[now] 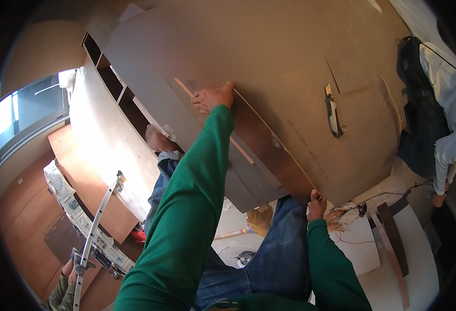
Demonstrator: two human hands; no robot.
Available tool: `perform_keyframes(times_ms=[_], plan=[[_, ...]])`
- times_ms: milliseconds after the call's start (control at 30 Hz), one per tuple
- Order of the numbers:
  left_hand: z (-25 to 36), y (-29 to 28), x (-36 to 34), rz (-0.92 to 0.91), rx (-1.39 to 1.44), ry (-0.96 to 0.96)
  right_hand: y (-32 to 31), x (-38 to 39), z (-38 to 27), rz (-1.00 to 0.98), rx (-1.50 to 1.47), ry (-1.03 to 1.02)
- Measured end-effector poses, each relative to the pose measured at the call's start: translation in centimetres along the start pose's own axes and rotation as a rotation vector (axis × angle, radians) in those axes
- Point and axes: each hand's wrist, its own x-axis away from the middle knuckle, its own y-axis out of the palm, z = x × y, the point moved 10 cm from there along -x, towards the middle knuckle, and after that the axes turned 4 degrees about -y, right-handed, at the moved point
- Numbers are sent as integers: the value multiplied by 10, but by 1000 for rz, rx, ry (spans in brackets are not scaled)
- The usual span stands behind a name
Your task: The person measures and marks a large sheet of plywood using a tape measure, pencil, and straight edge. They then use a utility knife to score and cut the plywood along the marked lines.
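Observation:
A long narrow brown board [269,145] with pale edges lies slantwise across larger flat panels in front of me. My left hand [215,98] is closed over its far end, the fingers curled down on the side toward my knee. At the near end, my right hand [317,205] pinches the board's corner between thumb and fingers. A thin light strip [242,150] lies along the board's left side, partly hidden by my left forearm. To the right, a utility knife [333,114] rests on a wide brown sheet [363,150], apart from both hands.
My bare foot [158,139] rests by the grey panel [186,122]. A co-worker in white sleeves [448,150] is at the right; another person's arm [59,290] shows lower left, near a long silver metal rail [95,228]. Orange cord [336,220] lies beside my right hand.

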Motion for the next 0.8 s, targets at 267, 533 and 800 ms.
perform_keyframes(times_ms=[267, 533, 800], plan=[[-4, 21, -9, -35, 1, 106, -3, 7, -6, -116, 56, 19], [-1, 35, -36, -13, -231, 161, 5, 23, -39, -181, 78, -12], [-8, 59, -65, -145, -341, 254, 6, 29, -46, -188, 225, -61]])
